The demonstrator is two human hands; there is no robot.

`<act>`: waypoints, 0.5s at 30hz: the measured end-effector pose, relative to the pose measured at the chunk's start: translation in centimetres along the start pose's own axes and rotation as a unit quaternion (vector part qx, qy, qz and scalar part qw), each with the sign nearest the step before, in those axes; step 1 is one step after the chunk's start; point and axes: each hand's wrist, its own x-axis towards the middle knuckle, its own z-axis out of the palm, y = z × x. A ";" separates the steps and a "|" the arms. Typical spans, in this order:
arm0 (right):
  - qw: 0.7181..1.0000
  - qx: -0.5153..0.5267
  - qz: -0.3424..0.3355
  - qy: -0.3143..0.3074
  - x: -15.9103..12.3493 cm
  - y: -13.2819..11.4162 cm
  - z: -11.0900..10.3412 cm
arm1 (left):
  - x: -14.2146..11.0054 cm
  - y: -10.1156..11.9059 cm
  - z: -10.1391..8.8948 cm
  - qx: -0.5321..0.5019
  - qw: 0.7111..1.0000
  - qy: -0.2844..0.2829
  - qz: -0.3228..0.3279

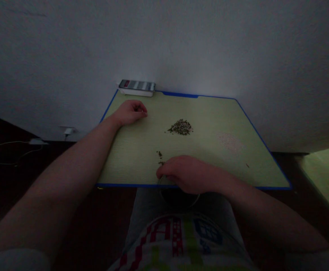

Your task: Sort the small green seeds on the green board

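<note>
A pale green table point(141, 150) with a blue rim fills the middle of the view. A small heap of dark green grains point(181, 127) lies on it, and a few stray grains point(160, 157) sit nearer the front edge. My right hand point(185, 175) rests palm down at the front edge, fingers curled beside the stray grains; what they pinch, if anything, is hidden. Under that hand, just below the table edge, a dark bowl point(179, 197) shows in part. My left hand point(130, 111) lies on the far left of the table with its fingers loosely curled, holding nothing visible.
A phone point(136, 85) lies on a white box at the table's back left corner, against the white wall. A faint pale patch of fine grains point(230, 142) marks the right side. A charger and cable point(37, 142) lie on the dark floor at left. Another green surface point(326, 173) shows at right.
</note>
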 end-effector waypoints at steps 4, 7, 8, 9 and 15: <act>0.999 0.026 0.033 0.030 -2.8 0.8 0.8 | 0.0 -0.1 0.0 -0.007 1.000 0.005 0.006; 0.995 0.038 0.066 0.069 -4.2 1.3 1.7 | -0.1 0.2 0.0 -0.014 1.000 -0.001 -0.004; 0.993 0.038 0.079 0.085 -4.3 1.3 2.0 | -0.1 0.2 0.0 -0.015 1.000 -0.002 -0.007; 0.990 0.037 0.091 0.102 -4.2 1.4 2.2 | -0.1 0.3 0.0 -0.015 1.000 -0.001 -0.009; 0.982 -0.009 0.124 0.140 -1.7 1.4 2.4 | -0.1 0.3 0.0 -0.012 1.000 0.006 0.001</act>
